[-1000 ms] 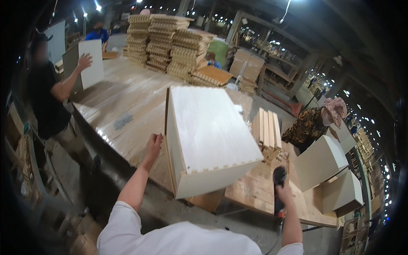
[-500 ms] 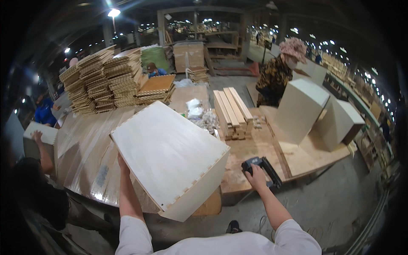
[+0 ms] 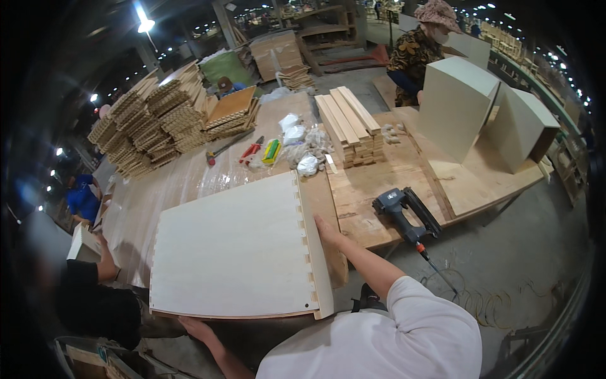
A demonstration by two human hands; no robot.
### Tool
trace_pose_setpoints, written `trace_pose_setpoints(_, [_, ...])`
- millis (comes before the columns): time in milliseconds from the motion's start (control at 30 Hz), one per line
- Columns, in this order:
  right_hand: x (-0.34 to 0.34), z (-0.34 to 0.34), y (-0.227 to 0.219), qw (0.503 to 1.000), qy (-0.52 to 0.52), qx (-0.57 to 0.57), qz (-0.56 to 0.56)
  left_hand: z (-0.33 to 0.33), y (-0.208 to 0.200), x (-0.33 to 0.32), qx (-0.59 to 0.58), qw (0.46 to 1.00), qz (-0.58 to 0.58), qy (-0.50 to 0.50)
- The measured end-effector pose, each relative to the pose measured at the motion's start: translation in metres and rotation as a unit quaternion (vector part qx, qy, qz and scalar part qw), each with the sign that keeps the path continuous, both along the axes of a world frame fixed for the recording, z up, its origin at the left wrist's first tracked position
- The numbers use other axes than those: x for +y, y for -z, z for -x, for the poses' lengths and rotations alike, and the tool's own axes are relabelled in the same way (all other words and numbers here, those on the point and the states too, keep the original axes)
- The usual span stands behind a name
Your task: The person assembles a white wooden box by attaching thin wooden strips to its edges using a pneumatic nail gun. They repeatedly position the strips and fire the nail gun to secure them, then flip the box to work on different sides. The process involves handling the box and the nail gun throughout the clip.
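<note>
We have the pale wooden box (image 3: 227,246) at the near edge of the film-covered worktop (image 3: 142,215), its broad white face up and its jointed right edge toward the nail gun. Our left hand (image 3: 199,330) grasps the box's near edge from below, fingers partly hidden; our right hand (image 3: 327,231) touches its right side, and we cannot tell whether those fingers curl around anything. Just right of that hand, the dark nail gun (image 3: 399,211) lies released on bare wood. Beyond it we see a pile of wooden strips (image 3: 347,120), with clear plastic bags (image 3: 297,136) and red-handled pliers (image 3: 252,150) to their left. Stacks of panels (image 3: 148,120) stand at far left. On the right, two pale boxes (image 3: 454,104) stand near a co-worker in a pink hat (image 3: 435,14); another co-worker in a dark shirt (image 3: 95,306) is at near left.
</note>
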State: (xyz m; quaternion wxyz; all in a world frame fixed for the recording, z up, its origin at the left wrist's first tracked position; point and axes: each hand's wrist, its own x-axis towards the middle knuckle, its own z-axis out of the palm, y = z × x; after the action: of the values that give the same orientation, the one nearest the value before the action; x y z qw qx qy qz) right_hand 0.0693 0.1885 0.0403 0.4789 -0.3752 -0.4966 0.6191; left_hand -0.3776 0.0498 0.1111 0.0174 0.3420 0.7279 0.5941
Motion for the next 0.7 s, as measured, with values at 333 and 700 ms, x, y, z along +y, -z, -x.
trace_pose_setpoints(333, [0.053, -0.023, -0.05, 0.988, 0.05, -0.139, 0.044, -0.053, -0.162, 0.036, 0.228, 0.932, 0.281, -0.023])
trace_pose_setpoints(700, [0.183, -0.103, -0.004, 0.953, 0.212, -0.127, 0.176, -0.117, -0.138, 0.119, 0.248, 0.888, 0.349, 0.168])
